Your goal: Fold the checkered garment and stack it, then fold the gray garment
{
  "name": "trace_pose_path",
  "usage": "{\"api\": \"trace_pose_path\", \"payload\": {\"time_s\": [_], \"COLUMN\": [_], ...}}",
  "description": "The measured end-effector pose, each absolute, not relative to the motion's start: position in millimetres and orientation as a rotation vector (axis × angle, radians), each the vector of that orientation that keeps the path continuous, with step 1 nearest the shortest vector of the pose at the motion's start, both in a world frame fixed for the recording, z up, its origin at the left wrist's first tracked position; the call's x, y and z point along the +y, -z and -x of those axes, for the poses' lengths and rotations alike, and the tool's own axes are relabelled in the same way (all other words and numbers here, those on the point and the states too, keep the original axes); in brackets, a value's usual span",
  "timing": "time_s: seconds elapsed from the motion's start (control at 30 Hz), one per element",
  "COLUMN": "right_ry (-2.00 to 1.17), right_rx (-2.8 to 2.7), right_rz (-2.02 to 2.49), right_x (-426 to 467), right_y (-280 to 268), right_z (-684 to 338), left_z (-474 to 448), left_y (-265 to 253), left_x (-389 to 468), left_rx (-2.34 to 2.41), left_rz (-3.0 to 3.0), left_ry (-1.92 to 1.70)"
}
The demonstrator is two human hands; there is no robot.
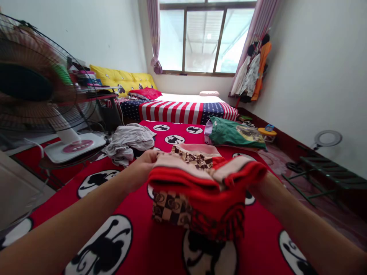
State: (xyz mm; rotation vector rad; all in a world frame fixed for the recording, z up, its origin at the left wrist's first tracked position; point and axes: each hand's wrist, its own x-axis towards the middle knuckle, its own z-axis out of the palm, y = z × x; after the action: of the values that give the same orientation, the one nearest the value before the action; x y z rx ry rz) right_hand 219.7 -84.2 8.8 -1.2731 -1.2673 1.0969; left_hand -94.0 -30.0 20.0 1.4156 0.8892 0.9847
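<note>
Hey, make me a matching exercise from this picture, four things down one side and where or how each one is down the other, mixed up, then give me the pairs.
Things:
1. red cloth
2. green shirt
3. grey clothes
4. fan

Places and states:
A. crumpled in a heap beyond the left hand
B. at the far left of the picture, blades blurred
C. held up between the left and right hand
D. lying toward the far right of the red bedspread

Pairs: 1-C, 2-D, 3-A, 4-B

Red garment (213, 198) with brown-and-beige checks, green shirt (226, 131), yellow cushions (114, 76)
</note>
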Motion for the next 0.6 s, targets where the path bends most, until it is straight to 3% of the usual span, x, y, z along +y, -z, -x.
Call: {"api": "trace_pose_path", "payload": {"time_s": [0.13,0.3,0.6], "right_ry": [-1.173,-1.067,-1.098], "right_rx": [-0.876,-0.79,-0.794], "right_rz": [1.33,1.357,1.318], "right_x": [-2.2,9.5,3.7], "right_y": [32.7,82.1,76.6], "right_z": [-207.5,-213.2,-215.4], "left_z": [55.2,52.5,50.8], "left_y": [19.3,75.0,75.5], "left_x": [45.4,60.3,53.7], "left_rx": [0.924,0.941,1.019], "left_rz": [-1.087,-1.034,-1.189], "left_ry": [-0.955,-1.043,-1.095]}}
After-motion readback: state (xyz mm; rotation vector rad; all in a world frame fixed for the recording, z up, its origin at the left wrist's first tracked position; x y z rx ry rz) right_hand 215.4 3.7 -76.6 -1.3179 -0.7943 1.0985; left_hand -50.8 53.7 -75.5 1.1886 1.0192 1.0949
